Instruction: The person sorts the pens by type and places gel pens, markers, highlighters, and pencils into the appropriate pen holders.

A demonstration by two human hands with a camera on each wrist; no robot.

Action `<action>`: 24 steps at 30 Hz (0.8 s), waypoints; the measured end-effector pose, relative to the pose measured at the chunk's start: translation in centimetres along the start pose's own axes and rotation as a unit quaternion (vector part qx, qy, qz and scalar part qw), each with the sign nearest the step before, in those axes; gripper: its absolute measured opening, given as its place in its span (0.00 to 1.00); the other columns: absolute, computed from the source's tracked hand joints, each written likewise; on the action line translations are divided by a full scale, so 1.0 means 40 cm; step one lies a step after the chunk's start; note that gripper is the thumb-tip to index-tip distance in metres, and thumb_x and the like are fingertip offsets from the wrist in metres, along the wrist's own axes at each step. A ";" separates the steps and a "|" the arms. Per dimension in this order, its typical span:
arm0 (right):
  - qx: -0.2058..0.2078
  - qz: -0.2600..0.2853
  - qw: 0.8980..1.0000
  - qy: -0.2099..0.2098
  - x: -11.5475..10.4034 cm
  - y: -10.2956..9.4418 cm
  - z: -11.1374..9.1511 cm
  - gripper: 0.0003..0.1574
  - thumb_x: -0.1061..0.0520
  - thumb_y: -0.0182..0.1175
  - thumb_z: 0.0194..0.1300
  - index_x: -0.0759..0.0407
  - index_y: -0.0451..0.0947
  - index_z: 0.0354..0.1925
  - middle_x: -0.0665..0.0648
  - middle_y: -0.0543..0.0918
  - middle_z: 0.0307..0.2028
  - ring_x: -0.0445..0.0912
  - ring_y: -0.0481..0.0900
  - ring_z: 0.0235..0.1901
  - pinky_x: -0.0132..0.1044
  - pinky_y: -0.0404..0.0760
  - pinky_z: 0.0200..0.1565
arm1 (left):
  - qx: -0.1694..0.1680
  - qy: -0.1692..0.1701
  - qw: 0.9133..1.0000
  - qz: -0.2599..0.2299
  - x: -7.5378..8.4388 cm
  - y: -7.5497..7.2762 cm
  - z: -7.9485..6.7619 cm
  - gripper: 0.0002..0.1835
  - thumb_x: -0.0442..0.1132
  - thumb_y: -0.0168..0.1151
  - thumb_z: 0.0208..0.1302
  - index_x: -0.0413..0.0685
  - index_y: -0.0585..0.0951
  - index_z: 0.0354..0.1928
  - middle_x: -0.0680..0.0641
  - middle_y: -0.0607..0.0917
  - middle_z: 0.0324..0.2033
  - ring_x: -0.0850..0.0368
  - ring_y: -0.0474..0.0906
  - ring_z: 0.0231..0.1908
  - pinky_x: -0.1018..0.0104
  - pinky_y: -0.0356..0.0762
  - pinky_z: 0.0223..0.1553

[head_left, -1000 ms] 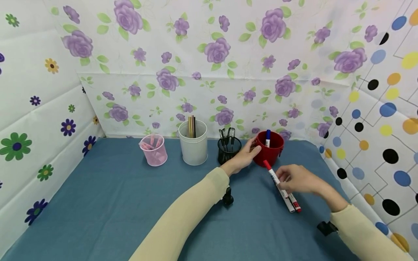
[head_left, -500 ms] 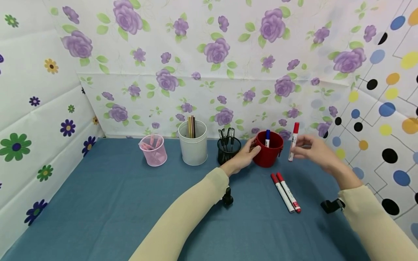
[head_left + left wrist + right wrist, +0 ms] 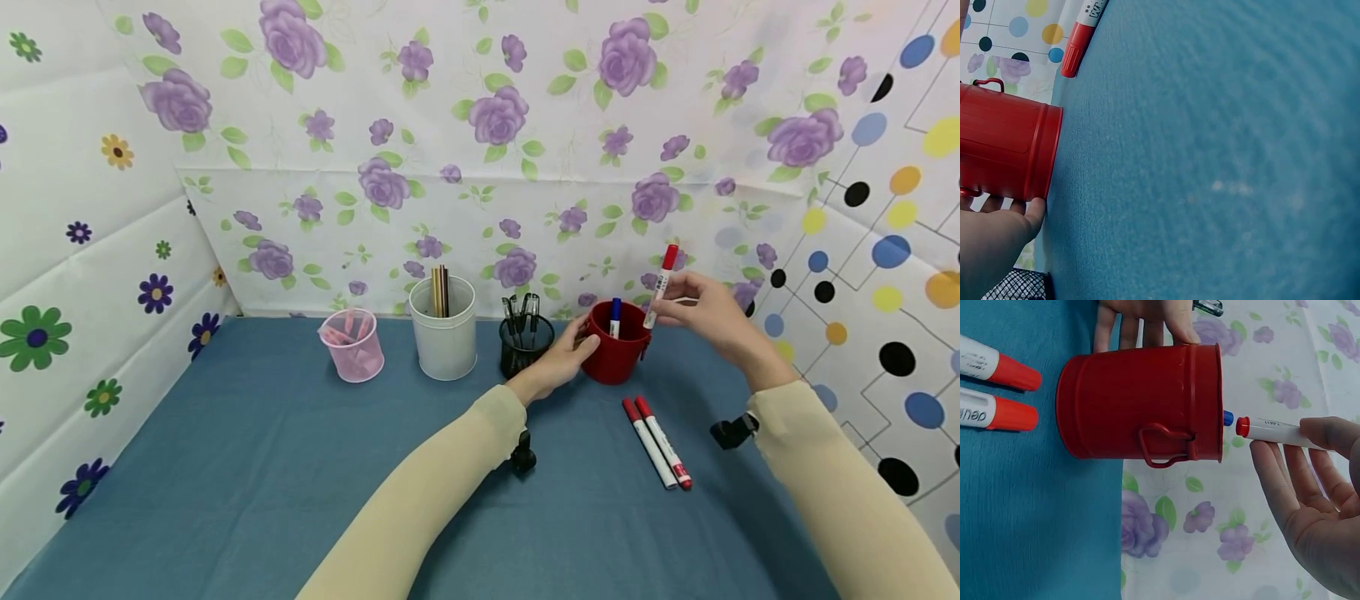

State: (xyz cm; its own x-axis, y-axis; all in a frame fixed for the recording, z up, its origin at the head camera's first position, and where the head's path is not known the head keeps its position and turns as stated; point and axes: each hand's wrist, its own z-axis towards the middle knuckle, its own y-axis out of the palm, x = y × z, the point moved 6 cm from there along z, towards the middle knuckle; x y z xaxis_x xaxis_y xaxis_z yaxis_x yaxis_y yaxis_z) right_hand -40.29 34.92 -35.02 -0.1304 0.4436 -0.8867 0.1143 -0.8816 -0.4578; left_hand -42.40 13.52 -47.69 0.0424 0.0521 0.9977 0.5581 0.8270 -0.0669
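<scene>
In the head view my left hand holds the left side of a small red bucket, its thumb in front and its fingers reaching behind. A blue-capped marker stands inside the bucket. My right hand pinches a white marker with a red cap, held cap up and slightly tilted at the bucket's right rim. From the right wrist view, the red lower end of this marker is just outside the bucket's mouth. Two more red-capped markers lie side by side on the blue cloth.
Left of the bucket stands a black mesh cup with several pens. Further left are a white bucket holding pencils and a pink mesh cup with pink items. Patterned cloth walls border the table.
My right hand has lifted the red-capped marker from beside the other two and brought it up, then left to the bucket's rim. My left hand has stayed on the bucket.
</scene>
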 end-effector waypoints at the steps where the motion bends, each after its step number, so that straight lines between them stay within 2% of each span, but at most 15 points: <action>1: 0.002 0.003 1.000 -0.001 0.000 0.003 0.006 0.29 0.53 0.67 0.77 0.67 0.70 0.65 0.55 0.81 0.51 0.43 0.84 0.48 0.34 0.89 0.47 | 0.000 0.000 1.000 0.000 0.000 0.000 0.000 0.35 0.54 0.47 0.86 0.67 0.48 0.87 0.50 0.57 0.83 0.49 0.54 0.81 0.48 0.62 0.78; 5: 0.007 0.008 1.000 -0.009 0.002 0.017 0.024 0.29 0.53 0.69 0.75 0.67 0.71 0.64 0.53 0.82 0.49 0.42 0.85 0.46 0.36 0.89 0.47 | 0.000 -0.003 1.000 -0.002 0.000 0.001 0.000 0.35 0.55 0.47 0.86 0.67 0.48 0.87 0.50 0.57 0.83 0.49 0.54 0.82 0.47 0.62 0.78; 11: -0.009 -0.005 1.000 -0.020 0.015 0.040 0.045 0.29 0.54 0.68 0.75 0.69 0.71 0.64 0.60 0.81 0.52 0.41 0.85 0.46 0.38 0.89 0.48 | -0.002 -0.002 1.000 -0.005 0.001 0.001 0.002 0.35 0.55 0.47 0.86 0.67 0.48 0.87 0.50 0.57 0.83 0.49 0.55 0.81 0.48 0.62 0.78; 17: -0.009 0.001 1.000 -0.012 0.026 0.049 0.063 0.31 0.55 0.69 0.74 0.69 0.71 0.65 0.62 0.82 0.53 0.42 0.85 0.46 0.42 0.90 0.50 | -0.002 -0.001 1.000 -0.005 0.001 -0.001 0.000 0.35 0.55 0.47 0.86 0.66 0.48 0.87 0.50 0.57 0.83 0.49 0.54 0.81 0.48 0.62 0.78; 24: -0.028 -0.032 0.999 -0.012 0.030 0.061 0.071 0.31 0.55 0.68 0.76 0.69 0.70 0.67 0.69 0.78 0.59 0.42 0.82 0.48 0.34 0.88 0.46 | -0.003 0.000 1.000 -0.006 0.004 0.003 -0.003 0.35 0.56 0.47 0.86 0.66 0.48 0.86 0.49 0.58 0.82 0.48 0.56 0.81 0.47 0.63 0.77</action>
State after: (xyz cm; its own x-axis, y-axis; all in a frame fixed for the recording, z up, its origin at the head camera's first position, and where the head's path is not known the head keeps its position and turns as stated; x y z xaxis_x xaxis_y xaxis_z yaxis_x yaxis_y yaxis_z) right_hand -42.96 32.86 -37.01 -0.1619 0.4940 -0.8543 0.1592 -0.8413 -0.5167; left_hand -42.24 13.56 -47.53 0.0356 0.0425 0.9985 0.5630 0.8246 -0.0552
